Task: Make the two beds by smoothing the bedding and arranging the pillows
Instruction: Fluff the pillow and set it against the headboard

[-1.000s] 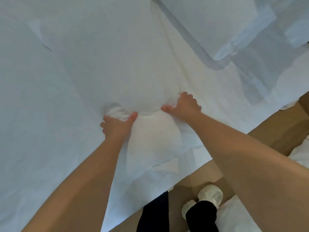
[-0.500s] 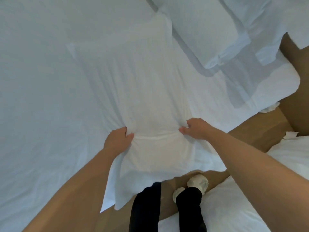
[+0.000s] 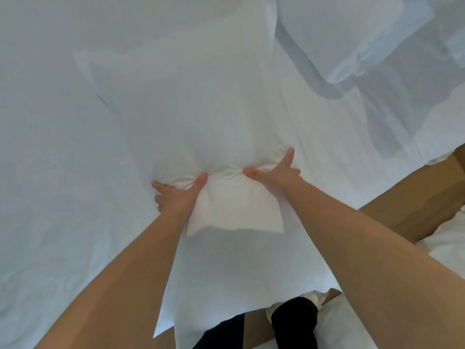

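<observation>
Now the left hand (image 3: 178,195) and right hand (image 3: 274,172) grip the pillow (image 3: 201,109) by its bunched near end; it probably needs setting down next, toward one o'clock.

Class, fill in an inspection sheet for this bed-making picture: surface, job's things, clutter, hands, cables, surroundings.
Surface: white bed sheet, lightly creased.
Job's things: pillow on the sheet, its case bunched near the loose end; second pillow at upper right.
Clutter: nothing seen.
Hands: left hand and right hand each grip the pillow's bunched fabric.
Cables: nothing seen.
Surroundings: brown floor; second bed at lower right; the person's legs in dark trousers.
</observation>
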`<state>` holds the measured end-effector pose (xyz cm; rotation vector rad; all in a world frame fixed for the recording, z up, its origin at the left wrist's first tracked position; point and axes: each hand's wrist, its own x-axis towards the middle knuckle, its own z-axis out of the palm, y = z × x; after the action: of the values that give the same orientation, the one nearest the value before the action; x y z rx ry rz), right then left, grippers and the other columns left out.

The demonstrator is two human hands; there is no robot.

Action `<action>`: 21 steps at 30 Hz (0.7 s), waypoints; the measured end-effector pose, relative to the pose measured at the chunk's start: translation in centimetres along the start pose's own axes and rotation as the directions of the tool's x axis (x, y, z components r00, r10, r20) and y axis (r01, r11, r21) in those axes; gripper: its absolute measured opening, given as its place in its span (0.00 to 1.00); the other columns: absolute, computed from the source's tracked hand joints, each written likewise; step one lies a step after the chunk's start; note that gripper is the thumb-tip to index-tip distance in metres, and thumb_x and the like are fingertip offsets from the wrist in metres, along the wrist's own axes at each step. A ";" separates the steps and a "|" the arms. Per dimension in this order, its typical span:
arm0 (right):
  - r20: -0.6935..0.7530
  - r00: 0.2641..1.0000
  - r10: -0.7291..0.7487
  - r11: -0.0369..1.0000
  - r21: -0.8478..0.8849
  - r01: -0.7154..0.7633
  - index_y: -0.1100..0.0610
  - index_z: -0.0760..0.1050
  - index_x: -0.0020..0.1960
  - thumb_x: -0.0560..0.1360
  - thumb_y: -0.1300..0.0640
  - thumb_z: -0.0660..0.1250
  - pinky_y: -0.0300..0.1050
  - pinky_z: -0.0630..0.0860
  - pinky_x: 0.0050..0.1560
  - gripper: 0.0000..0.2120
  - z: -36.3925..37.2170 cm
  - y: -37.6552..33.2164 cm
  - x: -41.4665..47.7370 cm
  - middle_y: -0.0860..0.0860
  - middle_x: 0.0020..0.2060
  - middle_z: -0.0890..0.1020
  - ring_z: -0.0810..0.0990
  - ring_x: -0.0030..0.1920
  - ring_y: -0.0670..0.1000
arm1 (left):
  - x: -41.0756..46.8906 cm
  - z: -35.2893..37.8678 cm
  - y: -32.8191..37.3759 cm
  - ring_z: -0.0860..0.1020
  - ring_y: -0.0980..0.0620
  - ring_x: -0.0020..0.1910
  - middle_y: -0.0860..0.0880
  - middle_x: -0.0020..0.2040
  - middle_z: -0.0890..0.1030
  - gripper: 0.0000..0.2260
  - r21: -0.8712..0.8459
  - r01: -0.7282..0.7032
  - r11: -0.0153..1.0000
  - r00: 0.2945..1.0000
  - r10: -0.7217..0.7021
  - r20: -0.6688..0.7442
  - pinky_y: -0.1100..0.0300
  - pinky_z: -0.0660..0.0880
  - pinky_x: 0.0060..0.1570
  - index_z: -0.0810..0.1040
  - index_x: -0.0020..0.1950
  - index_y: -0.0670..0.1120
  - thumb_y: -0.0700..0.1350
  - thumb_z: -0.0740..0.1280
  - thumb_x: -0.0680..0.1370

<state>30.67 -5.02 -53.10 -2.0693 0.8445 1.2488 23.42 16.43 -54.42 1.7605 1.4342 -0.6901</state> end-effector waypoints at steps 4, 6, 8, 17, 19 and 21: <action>-0.134 0.991 -0.027 0.998 0.047 0.033 0.44 0.34 0.78 0.53 0.31 0.79 0.65 0.58 0.72 0.70 1.0 0.5 2.8 0.61 0.73 0.60 0.60 0.74 0.61 | 1.9 1.5 0.5 0.57 0.38 0.75 0.41 0.76 0.56 0.64 0.074 0.055 0.996 0.997 -0.050 -0.066 0.43 0.58 0.72 0.43 0.79 0.41 0.71 0.74 0.60; -0.196 0.979 -0.055 0.997 0.050 0.066 0.50 0.46 0.78 0.54 0.32 0.79 0.62 0.61 0.71 0.64 1.2 0.5 3.0 0.59 0.71 0.65 0.64 0.72 0.60 | 2.1 1.9 0.9 0.59 0.40 0.75 0.41 0.75 0.59 0.60 0.082 0.023 0.996 0.992 -0.013 -0.123 0.45 0.60 0.71 0.49 0.78 0.38 0.69 0.75 0.61; -0.222 0.972 -0.083 0.995 0.032 0.092 0.55 0.55 0.73 0.56 0.32 0.79 0.59 0.64 0.70 0.56 0.9 0.5 2.4 0.56 0.67 0.69 0.69 0.69 0.59 | 1.8 1.9 0.7 0.62 0.40 0.74 0.41 0.74 0.63 0.57 0.085 -0.035 0.996 0.984 0.049 -0.170 0.45 0.60 0.71 0.51 0.76 0.37 0.68 0.75 0.62; -0.248 0.936 -0.250 0.944 0.151 0.292 0.54 0.74 0.58 0.67 0.37 0.74 0.51 0.77 0.54 0.28 -2.3 4.5 -9.6 0.48 0.49 0.79 0.79 0.51 0.53 | -9.1 -4.7 -1.5 0.77 0.45 0.59 0.45 0.61 0.79 0.25 -0.204 -0.259 0.944 0.957 0.222 -0.188 0.59 0.71 0.54 0.74 0.66 0.43 0.54 0.73 0.74; -0.269 0.936 -0.227 0.938 0.198 0.285 0.52 0.76 0.54 0.67 0.37 0.73 0.52 0.79 0.52 0.24 -3.6 6.8 -14.0 0.47 0.46 0.81 0.80 0.49 0.53 | -13.6 -6.6 -2.4 0.79 0.47 0.53 0.48 0.54 0.81 0.19 -0.280 -0.265 0.923 0.957 0.216 -0.193 0.57 0.75 0.52 0.77 0.59 0.45 0.53 0.73 0.73; -0.278 0.937 -0.209 0.925 0.255 0.282 0.50 0.76 0.48 0.69 0.39 0.74 0.50 0.79 0.49 0.18 -5.1 9.1 -19.1 0.45 0.42 0.81 0.81 0.47 0.52 | -18.5 -8.5 -3.1 0.80 0.48 0.51 0.50 0.51 0.82 0.15 -0.345 -0.260 0.902 0.960 0.203 -0.194 0.53 0.78 0.55 0.78 0.55 0.47 0.53 0.74 0.72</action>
<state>19.63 -10.40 -35.15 -2.0354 0.7898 0.6947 15.74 13.16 -35.57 1.6722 1.3207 -0.1461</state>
